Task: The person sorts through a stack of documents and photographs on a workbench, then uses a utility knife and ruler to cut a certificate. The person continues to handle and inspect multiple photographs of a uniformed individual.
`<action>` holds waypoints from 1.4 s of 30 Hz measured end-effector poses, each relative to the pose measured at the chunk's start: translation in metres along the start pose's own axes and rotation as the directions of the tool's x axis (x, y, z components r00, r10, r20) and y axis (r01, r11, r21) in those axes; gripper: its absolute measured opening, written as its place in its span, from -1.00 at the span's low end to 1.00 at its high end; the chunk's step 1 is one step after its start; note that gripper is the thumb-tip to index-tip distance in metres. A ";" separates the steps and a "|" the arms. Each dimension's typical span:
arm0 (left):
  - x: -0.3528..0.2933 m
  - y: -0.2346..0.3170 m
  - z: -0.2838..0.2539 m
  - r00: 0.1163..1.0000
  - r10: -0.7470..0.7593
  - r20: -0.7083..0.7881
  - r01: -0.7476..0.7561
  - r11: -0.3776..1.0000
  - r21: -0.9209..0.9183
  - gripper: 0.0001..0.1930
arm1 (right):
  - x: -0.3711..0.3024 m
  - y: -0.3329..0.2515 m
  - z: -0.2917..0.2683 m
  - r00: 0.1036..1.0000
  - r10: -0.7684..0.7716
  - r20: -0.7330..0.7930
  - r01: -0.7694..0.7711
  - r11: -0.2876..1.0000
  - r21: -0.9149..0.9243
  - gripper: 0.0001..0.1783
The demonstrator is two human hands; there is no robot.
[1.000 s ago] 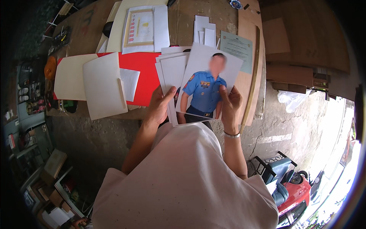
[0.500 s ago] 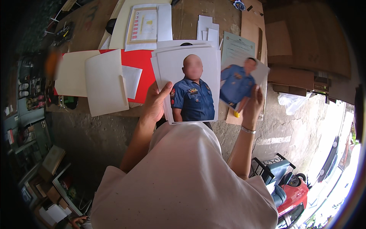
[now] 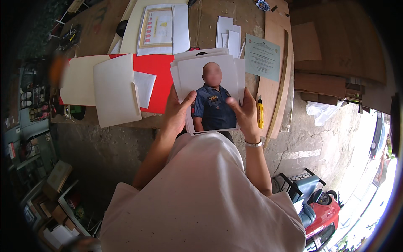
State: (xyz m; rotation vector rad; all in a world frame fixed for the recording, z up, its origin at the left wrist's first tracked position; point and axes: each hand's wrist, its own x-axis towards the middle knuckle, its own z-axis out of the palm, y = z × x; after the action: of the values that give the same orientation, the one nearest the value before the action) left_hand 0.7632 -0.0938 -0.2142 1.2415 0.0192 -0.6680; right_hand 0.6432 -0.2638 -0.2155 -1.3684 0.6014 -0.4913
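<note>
A stack of large portrait prints (image 3: 187, 75) is held up in front of my chest. On the top print a person in a dark blue uniform shirt stands against a white ground. My left hand (image 3: 176, 111) grips the stack's left edge, thumb on the face and fingers behind. At the right edge my right hand (image 3: 247, 115) is wrapped round it, its thumb slightly blurred over the top print. Sheet edges fan out unevenly at the top and right, so the lower prints are mostly hidden.
On the worktable lie a red folder (image 3: 161, 86), cream folders (image 3: 115, 90), a framed certificate (image 3: 158, 27), a pale green certificate (image 3: 263, 56), white paper strips (image 3: 228, 35), a wooden strip (image 3: 282, 84) and a yellow cutter knife (image 3: 260, 114). Brown boards (image 3: 336, 46) are at right.
My right hand has moved left, from holding a separate portrait print at the right to gripping the stack. That print no longer shows separately, and the green certificate and cutter are uncovered.
</note>
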 end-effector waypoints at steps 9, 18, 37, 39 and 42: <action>0.002 -0.026 -0.019 0.991 -0.074 0.108 0.092 0.981 -0.172 -0.78 | 0.002 0.010 -0.025 0.979 0.115 -0.169 -0.106 0.993 0.061 -0.78; 0.002 -0.011 -0.012 0.997 -0.004 0.076 0.010 0.997 -0.076 -0.76 | 0.005 0.002 -0.054 0.958 0.059 -0.282 -0.018 0.989 0.147 -0.83; -0.010 0.023 -0.001 0.997 0.058 0.047 -0.057 0.998 -0.021 -0.77 | -0.004 0.018 -0.060 0.964 0.080 -0.253 0.009 0.944 0.331 -0.79; -0.012 0.028 0.003 0.997 0.056 0.056 -0.055 0.998 -0.011 -0.76 | -0.007 0.015 -0.050 0.984 0.103 -0.146 -0.037 0.917 0.397 -0.80; -0.017 0.032 0.009 0.996 0.077 0.039 -0.077 0.997 -0.002 -0.75 | -0.009 0.004 -0.042 0.994 0.098 -0.040 -0.072 0.904 0.422 -0.83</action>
State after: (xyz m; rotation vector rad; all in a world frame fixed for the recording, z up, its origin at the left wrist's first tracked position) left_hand 0.7622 -0.0886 -0.1773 1.2222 -0.0611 -0.6248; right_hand 0.6094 -0.2888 -0.2221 -0.9155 0.5627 -0.5559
